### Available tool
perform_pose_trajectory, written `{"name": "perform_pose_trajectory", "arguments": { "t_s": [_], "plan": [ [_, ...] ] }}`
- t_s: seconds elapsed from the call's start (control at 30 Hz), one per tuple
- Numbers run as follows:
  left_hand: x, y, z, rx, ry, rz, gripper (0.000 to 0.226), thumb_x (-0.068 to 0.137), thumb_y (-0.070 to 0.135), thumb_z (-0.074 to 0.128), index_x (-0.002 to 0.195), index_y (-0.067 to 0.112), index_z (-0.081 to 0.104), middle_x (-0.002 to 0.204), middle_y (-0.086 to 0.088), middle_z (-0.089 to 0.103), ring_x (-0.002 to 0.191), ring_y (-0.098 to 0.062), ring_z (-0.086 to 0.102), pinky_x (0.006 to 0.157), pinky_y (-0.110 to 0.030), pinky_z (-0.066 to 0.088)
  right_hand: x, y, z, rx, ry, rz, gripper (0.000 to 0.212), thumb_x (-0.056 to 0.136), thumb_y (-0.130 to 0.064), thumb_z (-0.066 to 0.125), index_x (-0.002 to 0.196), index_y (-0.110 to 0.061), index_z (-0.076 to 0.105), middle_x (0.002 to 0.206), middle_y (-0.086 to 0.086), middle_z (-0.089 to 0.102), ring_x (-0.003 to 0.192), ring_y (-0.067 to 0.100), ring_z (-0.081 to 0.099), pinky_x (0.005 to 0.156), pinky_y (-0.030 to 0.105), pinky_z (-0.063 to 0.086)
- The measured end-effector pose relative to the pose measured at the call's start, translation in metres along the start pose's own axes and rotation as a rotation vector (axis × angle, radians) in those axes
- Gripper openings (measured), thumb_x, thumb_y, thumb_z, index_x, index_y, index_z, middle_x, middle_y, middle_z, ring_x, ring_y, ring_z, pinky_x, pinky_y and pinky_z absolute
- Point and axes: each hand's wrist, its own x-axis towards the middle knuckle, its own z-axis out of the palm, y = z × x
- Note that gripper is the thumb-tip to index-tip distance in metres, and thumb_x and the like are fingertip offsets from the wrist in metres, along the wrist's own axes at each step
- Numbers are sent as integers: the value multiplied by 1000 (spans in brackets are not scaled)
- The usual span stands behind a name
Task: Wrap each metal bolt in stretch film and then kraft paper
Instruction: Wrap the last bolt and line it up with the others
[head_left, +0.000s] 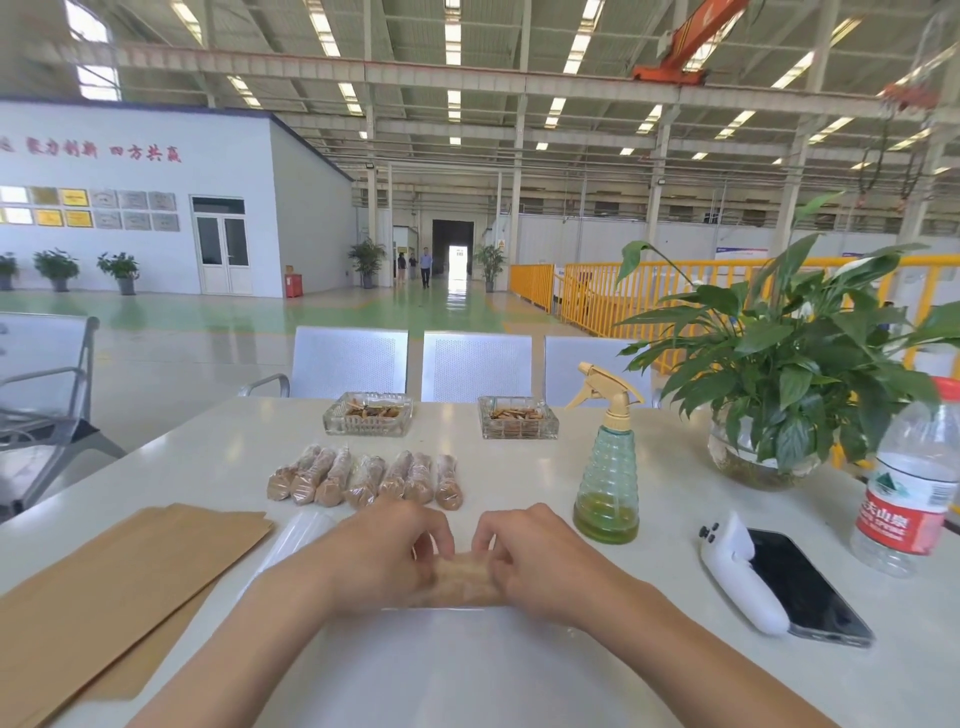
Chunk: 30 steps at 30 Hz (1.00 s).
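Seven bolts (363, 478) already in film sit in a row further back on the tabletop (519, 675), so this looks like the eighth. Biggest thing nearby is the kraft paper stack (119, 582) on the left, untouched, then a clear film sheet (467, 639) spread under the hands. Left hand (384, 551) and right hand (540, 556) each have fingers curled onto the bolt (462, 579), one per end, rolling it on the film. My worry: thin film clings to itself and bunches, or the loose edge slips out if either grip eases, leaving an end bare.
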Motion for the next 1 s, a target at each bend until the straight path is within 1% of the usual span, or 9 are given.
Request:
{"name": "perform_pose_trajectory", "arguments": {
  "t_s": [0.13,0.23,0.33,0.43,0.53,0.6,0.7,0.87,1.0],
  "plan": [
    [-1,-6,-4,8,-43,-33,24,88,25,63,112,29,69,89,17,67,76,5,56,65,-8,42,1,0,0,-7,14,6,31,87,-13,49,104,-33,64,103,0,68,105,15,58,88,36,53],
    [-3,-11,-8,70,-72,-73,10,90,36,61,94,32,69,80,21,62,79,5,57,65,-9,41,0,-1,1,-20,18,7,31,88,-13,46,106,-33,63,104,2,69,106,17,58,87,35,52],
    [-5,-16,-14,112,-123,-113,13,93,33,55,83,34,65,83,20,62,89,-4,59,79,-20,50,-1,-2,1,-23,19,17,31,90,-14,44,107,-33,63,105,3,68,107,19,57,88,36,51],
    [-6,-17,-18,129,-140,-142,21,97,26,51,100,30,71,103,12,68,106,-13,61,94,-30,51,0,-3,3,-33,19,22,31,91,-15,43,108,-32,61,107,3,66,108,21,56,88,36,51],
    [-8,-10,-14,234,79,-144,20,95,30,53,111,34,64,113,11,61,113,-16,58,89,-30,48,0,-3,6,-44,27,41,30,91,-17,43,110,-33,59,110,2,64,108,22,56,87,36,51],
    [-11,1,-6,262,227,13,20,93,32,58,111,37,65,108,16,54,112,-13,54,86,-29,46,1,-4,7,-44,25,53,30,90,-18,43,110,-34,58,110,1,63,108,22,56,86,37,51],
    [-11,21,10,254,130,190,22,95,33,57,112,37,69,112,12,60,111,-14,53,82,-29,40,4,-5,5,-43,11,69,30,89,-18,46,110,-34,59,107,1,64,106,22,57,86,37,52],
    [-4,14,17,183,86,138,21,96,34,56,115,35,65,112,9,60,108,-17,58,79,-30,43,8,-2,8,-62,-23,96,30,89,-19,48,113,-35,56,111,1,63,107,24,58,87,37,52],
    [4,12,14,139,-19,115,21,91,24,57,109,30,66,104,7,65,99,-17,59,84,-32,50,12,-4,7,-283,84,31,27,91,-29,59,116,-34,52,122,-4,53,119,23,46,99,39,37]
  ]
}}
